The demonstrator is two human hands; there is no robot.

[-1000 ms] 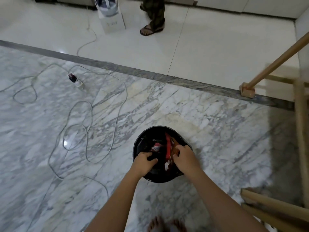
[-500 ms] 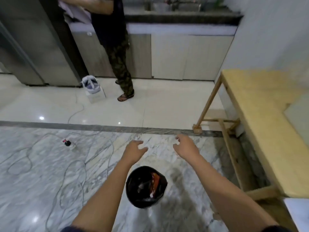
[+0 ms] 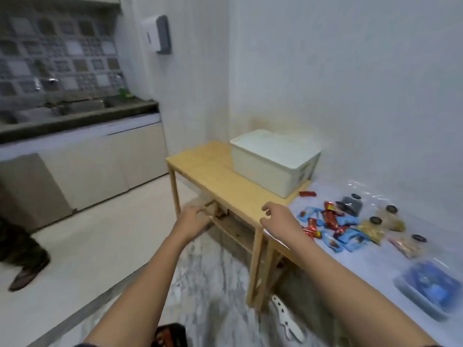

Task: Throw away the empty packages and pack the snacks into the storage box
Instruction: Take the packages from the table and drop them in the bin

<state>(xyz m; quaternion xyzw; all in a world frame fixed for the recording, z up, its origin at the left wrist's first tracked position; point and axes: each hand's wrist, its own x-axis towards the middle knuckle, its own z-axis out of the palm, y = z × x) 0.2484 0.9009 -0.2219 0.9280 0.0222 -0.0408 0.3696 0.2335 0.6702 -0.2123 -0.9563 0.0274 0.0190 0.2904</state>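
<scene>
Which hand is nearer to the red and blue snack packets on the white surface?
Right. The right hand hangs just left of the snack packets, over the near corner of the wooden table; the left hand is farther left, past the table's edge.

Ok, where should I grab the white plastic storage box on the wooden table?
On the white plastic storage box, probably the dark handle slot in its right end, approached from the right; the long front wall looks smooth and wide.
</scene>
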